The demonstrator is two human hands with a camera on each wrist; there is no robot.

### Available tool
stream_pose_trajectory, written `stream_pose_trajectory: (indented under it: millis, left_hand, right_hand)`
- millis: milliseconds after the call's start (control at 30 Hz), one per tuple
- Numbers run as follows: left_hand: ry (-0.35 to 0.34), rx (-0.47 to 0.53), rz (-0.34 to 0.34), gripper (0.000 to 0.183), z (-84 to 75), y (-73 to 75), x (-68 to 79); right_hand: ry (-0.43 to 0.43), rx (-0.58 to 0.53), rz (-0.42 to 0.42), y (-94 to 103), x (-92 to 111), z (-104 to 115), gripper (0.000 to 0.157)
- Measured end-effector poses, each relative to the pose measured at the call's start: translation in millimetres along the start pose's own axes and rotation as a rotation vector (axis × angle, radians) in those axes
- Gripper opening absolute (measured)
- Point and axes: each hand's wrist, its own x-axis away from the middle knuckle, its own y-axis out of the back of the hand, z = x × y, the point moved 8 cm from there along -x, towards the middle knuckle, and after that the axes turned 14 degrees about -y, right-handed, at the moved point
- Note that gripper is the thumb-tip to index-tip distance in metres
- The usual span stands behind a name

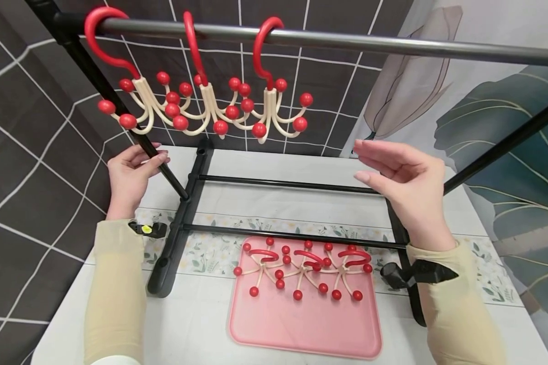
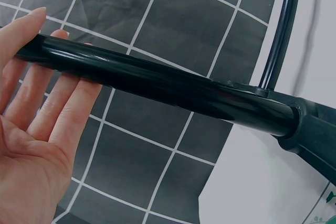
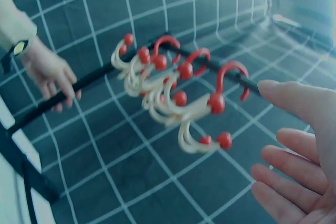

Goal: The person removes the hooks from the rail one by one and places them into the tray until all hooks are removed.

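My left hand (image 1: 129, 175) holds the slanted left post (image 1: 166, 172) of a black garment rack. In the left wrist view the thumb lies across the post (image 2: 131, 74) and the fingers pass behind it. My right hand (image 1: 406, 187) hovers below the top rail (image 1: 370, 43), fingers relaxed and apart from the thumb, holding nothing. Three octopus-style hangers with red hooks, cream arms and red ball tips hang on the rail: a left one (image 1: 148, 99), a middle one (image 1: 207, 104) and a right one (image 1: 270, 109). Three similar hangers (image 1: 304, 267) lie on a pink tray (image 1: 303, 324).
Two lower crossbars (image 1: 283, 183) join the rack's feet (image 1: 164, 274) on a white, flower-banded tabletop (image 1: 187, 319). A dark tiled wall (image 1: 41, 203) rises at the left and back. At the right hangs a leaf-patterned curtain (image 1: 498, 116).
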Motion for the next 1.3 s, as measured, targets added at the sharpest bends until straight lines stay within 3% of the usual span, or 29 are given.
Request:
stream_pose_trajectory:
  millis: [233,567,767,833,1067,1300]
  left_hand:
    - [-0.001,0.023,0.0,0.033,-1.8,-0.8,0.0]
    - [0.014,0.015,-0.005,0.033,0.5,-0.2,0.6]
    - [0.029,0.008,-0.002,0.031,1.8,-0.1,1.8]
    - [0.032,-0.013,0.005,0.031,1.7,0.0,2.1]
    - [0.024,-0.048,0.015,0.035,-0.6,2.3,2.0]
    - [0.031,-0.03,0.012,0.032,1.1,2.3,2.1]
  right_hand:
    - [0.107,0.044,-0.068,-25.5,-14.7,27.3,0.038]
    - [0.248,0.118,-0.05,-86.3,-47.0,58.3,0.034]
    - [0.196,0.151,-0.114,-116.3,-66.8,63.7,0.034]
    - [0.165,0.151,-0.131,-123.0,-71.0,65.1,0.035]
    - [0.175,0.25,-0.215,-136.6,-84.5,67.1,0.031]
    - [0.373,0.354,-0.205,-142.2,-87.1,70.6,0.021]
